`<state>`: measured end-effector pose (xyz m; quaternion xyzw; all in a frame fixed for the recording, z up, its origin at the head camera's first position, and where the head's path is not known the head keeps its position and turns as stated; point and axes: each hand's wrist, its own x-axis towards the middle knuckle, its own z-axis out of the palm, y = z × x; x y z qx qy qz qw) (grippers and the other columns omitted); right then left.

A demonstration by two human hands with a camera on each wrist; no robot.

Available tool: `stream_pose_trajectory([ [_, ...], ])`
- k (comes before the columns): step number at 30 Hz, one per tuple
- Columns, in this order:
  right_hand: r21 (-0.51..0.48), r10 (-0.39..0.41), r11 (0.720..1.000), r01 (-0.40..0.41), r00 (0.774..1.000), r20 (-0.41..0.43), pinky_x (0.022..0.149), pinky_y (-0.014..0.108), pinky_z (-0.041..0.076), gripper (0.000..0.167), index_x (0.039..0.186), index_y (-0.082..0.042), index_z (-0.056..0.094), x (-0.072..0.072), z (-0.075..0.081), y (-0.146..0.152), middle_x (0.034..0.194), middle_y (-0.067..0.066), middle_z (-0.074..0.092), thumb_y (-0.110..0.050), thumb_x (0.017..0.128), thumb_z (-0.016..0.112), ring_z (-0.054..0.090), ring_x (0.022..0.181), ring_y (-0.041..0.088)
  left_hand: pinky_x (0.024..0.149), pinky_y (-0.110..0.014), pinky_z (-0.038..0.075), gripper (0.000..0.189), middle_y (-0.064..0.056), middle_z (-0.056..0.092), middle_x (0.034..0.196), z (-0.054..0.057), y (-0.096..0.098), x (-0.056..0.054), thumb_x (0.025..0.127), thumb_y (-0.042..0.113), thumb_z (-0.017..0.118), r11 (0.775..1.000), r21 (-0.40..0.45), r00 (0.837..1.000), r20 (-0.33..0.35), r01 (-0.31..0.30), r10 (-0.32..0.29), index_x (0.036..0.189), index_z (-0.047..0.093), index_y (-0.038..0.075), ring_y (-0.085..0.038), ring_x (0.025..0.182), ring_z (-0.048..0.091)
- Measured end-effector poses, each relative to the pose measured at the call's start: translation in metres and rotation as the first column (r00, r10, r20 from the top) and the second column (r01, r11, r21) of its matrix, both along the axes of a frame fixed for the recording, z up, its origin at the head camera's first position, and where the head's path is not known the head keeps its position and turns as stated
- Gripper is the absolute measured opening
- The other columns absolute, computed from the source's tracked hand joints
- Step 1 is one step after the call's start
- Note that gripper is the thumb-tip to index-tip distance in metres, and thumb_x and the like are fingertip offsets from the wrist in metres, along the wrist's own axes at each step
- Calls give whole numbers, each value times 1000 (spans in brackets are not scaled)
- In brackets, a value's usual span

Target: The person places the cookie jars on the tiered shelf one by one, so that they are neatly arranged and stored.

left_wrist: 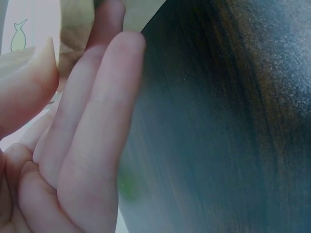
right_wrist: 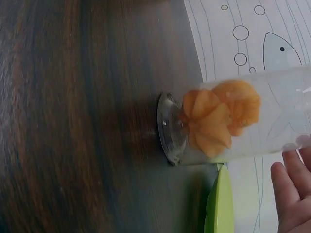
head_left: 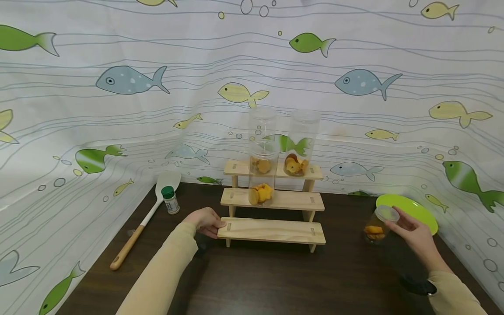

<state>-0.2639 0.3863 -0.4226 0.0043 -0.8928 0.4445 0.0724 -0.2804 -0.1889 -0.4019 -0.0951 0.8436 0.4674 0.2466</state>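
Observation:
My left hand [head_left: 202, 220] grips the left end of the lowest step of a three-tier wooden display stand [head_left: 271, 229]. In the left wrist view its thumb and fingers [left_wrist: 102, 111] are around the wood's edge. On the right, my right hand [head_left: 415, 238] holds a clear plastic jar [head_left: 387, 213] by its upper part. Orange-brown cookies [right_wrist: 209, 124] lie in the bottom of that jar, its base close to the dark table. Two similar jars with cookies stand on the top step, the right one [head_left: 301, 142] unobstructed; another jar [head_left: 261, 175] is on the middle step.
A lime-green plate [head_left: 407, 208] lies behind my right hand. At the left are a white spatula [head_left: 135, 236] with a wooden handle and a green-capped shaker bottle [head_left: 171, 202]. A fish-patterned sheet [head_left: 252, 65] walls in the dark table [head_left: 260, 284] at back and sides.

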Motion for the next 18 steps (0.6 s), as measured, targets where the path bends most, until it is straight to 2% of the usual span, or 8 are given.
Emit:
stream_pose_trajectory([
  [2,19,-3,1000,2,999,49,69,0,42,74,148,-1,24,-1,0,-1,145,30,29,-39,94,58,49,111,-9,71,-37,60,32,-14,68,85,-1,0,-1,92,11,63,1000,16,1000,2,0,0,113,59,-13,-20,73,68],
  [4,35,-10,999,7,996,89,68,1,44,77,148,0,22,-1,2,-3,145,33,27,-42,94,56,50,122,9,71,-37,60,32,-14,68,85,-2,0,-1,92,11,63,1000,23,1000,2,2,-2,113,59,-13,-20,73,68],
  [5,39,-13,999,9,995,103,68,2,44,78,148,1,21,-2,2,-3,145,33,27,-43,94,56,49,124,10,71,-37,60,32,-14,68,85,-3,0,-2,92,12,63,1000,24,1000,1,5,-5,113,59,-13,-20,73,68],
  [7,28,-11,1000,8,993,115,68,3,46,79,148,2,21,-2,3,-3,145,33,26,-44,94,56,51,120,4,70,-36,60,32,-14,68,84,-3,0,-2,92,12,63,1000,20,1000,0,0,0,112,60,-13,-19,72,67],
  [9,12,-6,1000,4,993,114,69,5,47,79,147,4,21,-2,4,-3,145,34,26,-43,94,56,48,104,-15,70,-36,60,32,-14,68,85,-3,-1,-2,92,12,63,1000,16,1000,1,2,-2,112,59,-13,-19,71,67],
  [11,-6,1,1000,0,994,110,69,6,48,79,147,6,21,-2,4,-3,144,35,26,-41,94,57,41,89,-25,70,-36,60,33,-15,68,84,-3,-1,-2,91,12,63,1000,14,1000,3,-1,1,112,59,-13,-18,71,67],
  [14,-14,2,1000,-1,994,113,75,10,51,79,147,6,20,-3,4,-4,144,35,26,-41,94,56,40,87,-27,71,-36,60,33,-15,67,85,-2,-1,-1,92,12,63,1000,14,1000,5,2,-3,112,59,-13,-18,71,66],
  [18,-21,-12,1000,15,993,120,87,15,50,78,148,3,20,-2,2,-4,146,32,25,-42,94,55,42,99,-22,72,-38,60,32,-14,67,84,-2,-2,-1,92,12,63,1000,17,1000,10,0,0,111,60,-13,-19,71,66],
])
